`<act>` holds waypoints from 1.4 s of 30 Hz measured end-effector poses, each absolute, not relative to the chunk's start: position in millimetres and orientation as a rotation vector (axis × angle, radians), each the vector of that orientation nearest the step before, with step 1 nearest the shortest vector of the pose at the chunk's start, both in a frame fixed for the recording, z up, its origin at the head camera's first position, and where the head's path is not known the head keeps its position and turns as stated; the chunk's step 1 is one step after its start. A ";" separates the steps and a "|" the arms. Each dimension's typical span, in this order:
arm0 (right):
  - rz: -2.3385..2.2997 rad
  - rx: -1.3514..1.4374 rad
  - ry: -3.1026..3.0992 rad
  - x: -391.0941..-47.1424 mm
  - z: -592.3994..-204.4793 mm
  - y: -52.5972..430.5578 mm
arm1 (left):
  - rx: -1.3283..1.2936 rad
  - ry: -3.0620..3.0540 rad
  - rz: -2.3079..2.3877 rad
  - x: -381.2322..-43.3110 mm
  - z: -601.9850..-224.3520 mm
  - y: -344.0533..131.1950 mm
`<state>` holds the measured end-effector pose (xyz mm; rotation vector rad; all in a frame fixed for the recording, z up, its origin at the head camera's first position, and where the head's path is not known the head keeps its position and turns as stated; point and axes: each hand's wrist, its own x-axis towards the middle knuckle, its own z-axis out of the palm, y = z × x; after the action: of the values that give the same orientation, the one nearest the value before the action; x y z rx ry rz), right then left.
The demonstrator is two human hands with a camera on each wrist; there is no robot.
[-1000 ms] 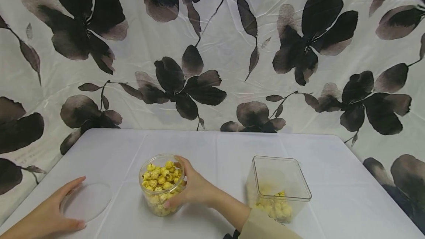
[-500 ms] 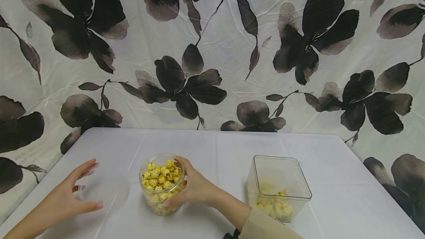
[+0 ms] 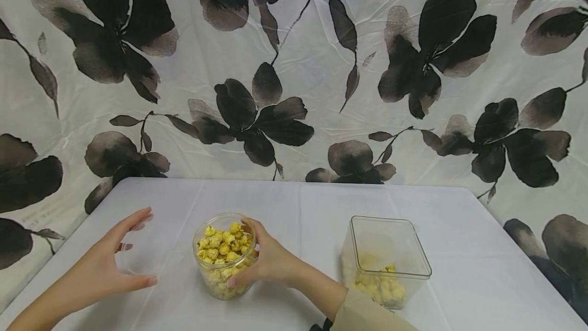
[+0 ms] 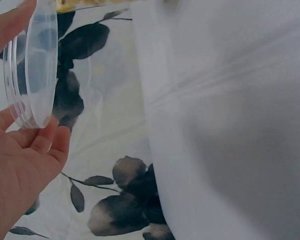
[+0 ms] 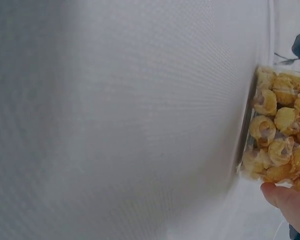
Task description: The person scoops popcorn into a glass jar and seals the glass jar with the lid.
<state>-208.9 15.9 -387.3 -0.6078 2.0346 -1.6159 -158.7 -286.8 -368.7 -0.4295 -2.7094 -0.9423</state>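
My left hand [image 3: 98, 264] holds a clear round plastic lid [image 4: 42, 65] by its edge, thumb on one side and fingers on the other. The lid stands on edge in the left wrist view and is barely visible in the head view. To its right, a clear round jar [image 3: 215, 276] stands upright and uncovered, filled with yellow popcorn [image 3: 225, 241] nearly to the rim. My right hand [image 3: 271, 259] grips the jar's right side, thumb at the front and fingers behind it. Popcorn shows through the jar wall [image 5: 280, 127] in the right wrist view.
A clear square container [image 3: 390, 236] stands uncovered on the right of the table, with some popcorn [image 3: 386, 287] at its bottom. White cloth covers the table [image 3: 285, 208]. Behind hangs a white curtain [image 3: 340, 121] with dark flowers.
My left hand has lifted the lid off the table at the left and brought it up and rightward, closer to the jar. The right hand and jar have stayed in place.
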 end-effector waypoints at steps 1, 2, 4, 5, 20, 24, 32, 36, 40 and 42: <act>-1.615 -0.606 2.037 -208.9 -387.2 16.2 | -0.434 -2.692 -0.944 -157.9 -367.5 -285.6; -1.616 -0.607 2.037 -208.9 -387.1 16.4 | -0.435 -2.675 -0.953 -157.1 -366.3 -284.8; -1.620 -0.603 2.035 -208.9 -387.0 16.7 | -0.425 -2.660 -0.983 -155.5 -363.9 -283.0; -1.621 -0.600 2.033 -208.9 -387.1 16.6 | -0.427 -2.656 -0.998 -155.1 -362.8 -282.2; -1.609 -0.611 2.042 -207.8 -388.5 15.4 | -0.467 -2.648 -0.665 -159.3 -351.8 -277.0; -1.604 -0.621 2.040 -208.0 -388.4 15.1 | -0.476 -2.653 -0.698 -156.7 -346.1 -272.8; -1.608 -0.596 2.062 -208.1 -387.2 15.5 | -0.724 -2.427 -1.061 -157.5 -333.1 -255.3; -1.613 -0.591 2.062 -207.5 -387.3 14.8 | -0.797 -2.370 -1.292 -163.8 -332.3 -245.1; -1.616 -0.597 2.060 -206.8 -387.4 14.6 | -0.746 -2.410 -1.351 -170.9 -330.3 -233.6; -1.618 -0.604 2.056 -206.7 -387.4 14.8 | -0.736 -2.441 -1.341 -175.3 -328.6 -227.5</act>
<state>-206.7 14.8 -387.4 -0.6043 2.0558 -1.6180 -175.3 -227.5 -328.6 -0.7364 -2.4406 -1.3414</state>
